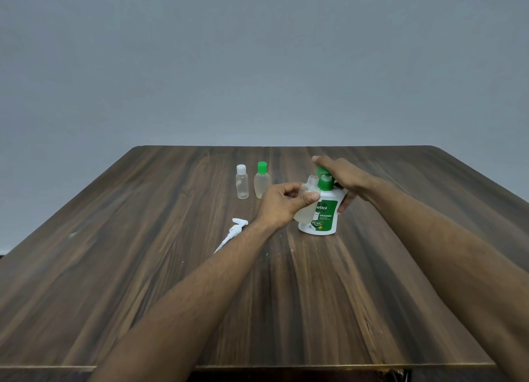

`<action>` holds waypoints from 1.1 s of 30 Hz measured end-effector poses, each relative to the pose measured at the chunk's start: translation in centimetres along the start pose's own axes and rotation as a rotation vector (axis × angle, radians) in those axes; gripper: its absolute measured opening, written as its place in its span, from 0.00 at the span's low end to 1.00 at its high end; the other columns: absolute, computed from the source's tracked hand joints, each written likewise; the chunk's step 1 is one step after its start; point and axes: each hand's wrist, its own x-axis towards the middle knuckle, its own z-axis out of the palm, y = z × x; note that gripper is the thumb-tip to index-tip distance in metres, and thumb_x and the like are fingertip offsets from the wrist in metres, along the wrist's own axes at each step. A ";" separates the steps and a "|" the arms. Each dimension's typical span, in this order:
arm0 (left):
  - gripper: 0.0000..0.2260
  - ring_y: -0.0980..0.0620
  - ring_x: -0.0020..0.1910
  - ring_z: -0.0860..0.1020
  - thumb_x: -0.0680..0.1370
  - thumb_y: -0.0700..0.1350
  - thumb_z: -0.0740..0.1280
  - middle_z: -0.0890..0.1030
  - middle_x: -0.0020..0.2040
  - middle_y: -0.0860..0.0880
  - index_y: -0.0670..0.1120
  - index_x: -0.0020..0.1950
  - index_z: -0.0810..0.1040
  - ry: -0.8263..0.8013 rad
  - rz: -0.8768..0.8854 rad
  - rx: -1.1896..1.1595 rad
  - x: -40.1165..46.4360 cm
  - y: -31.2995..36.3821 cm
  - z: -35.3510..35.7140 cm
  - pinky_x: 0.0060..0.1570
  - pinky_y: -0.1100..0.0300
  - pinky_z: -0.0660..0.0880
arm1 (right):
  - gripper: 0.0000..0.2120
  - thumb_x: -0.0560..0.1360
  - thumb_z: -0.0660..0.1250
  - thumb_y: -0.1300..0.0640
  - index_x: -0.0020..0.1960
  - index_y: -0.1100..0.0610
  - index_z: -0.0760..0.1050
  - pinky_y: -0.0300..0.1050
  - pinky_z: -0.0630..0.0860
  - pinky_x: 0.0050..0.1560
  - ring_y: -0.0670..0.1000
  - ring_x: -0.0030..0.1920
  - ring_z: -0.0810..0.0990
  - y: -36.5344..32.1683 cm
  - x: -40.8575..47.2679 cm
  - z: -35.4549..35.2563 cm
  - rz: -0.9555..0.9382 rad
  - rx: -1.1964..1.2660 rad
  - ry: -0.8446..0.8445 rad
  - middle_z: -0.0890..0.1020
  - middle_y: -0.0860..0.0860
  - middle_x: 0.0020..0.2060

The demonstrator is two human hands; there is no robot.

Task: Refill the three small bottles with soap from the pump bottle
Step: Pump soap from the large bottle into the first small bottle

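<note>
A white pump bottle with a green label and green pump head stands on the wooden table. My right hand covers the pump head from above, fingers wrapping the bottle's far side. My left hand holds an uncapped clear small bottle tilted against the pump bottle, its open neck just under the green spout. Two more small bottles stand behind to the left: one with a white cap and one with a green cap, both capped.
A loose white pump head with its tube lies on the table left of my left wrist. The table's near edge runs across the bottom of the view; a plain grey wall stands behind.
</note>
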 end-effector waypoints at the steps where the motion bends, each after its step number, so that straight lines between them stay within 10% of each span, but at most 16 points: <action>1: 0.13 0.53 0.42 0.82 0.72 0.45 0.76 0.84 0.43 0.49 0.41 0.54 0.83 0.000 -0.002 -0.001 0.0 0.0 0.0 0.46 0.55 0.79 | 0.28 0.79 0.57 0.35 0.45 0.58 0.80 0.60 0.84 0.33 0.57 0.30 0.85 0.0 0.0 0.0 0.001 0.002 -0.004 0.84 0.52 0.28; 33: 0.12 0.54 0.41 0.82 0.73 0.43 0.75 0.84 0.40 0.51 0.41 0.55 0.83 0.002 -0.002 -0.003 -0.2 0.2 0.0 0.45 0.57 0.80 | 0.29 0.80 0.55 0.34 0.47 0.58 0.80 0.57 0.83 0.33 0.57 0.32 0.86 0.1 -0.1 0.0 -0.001 0.000 0.016 0.85 0.56 0.35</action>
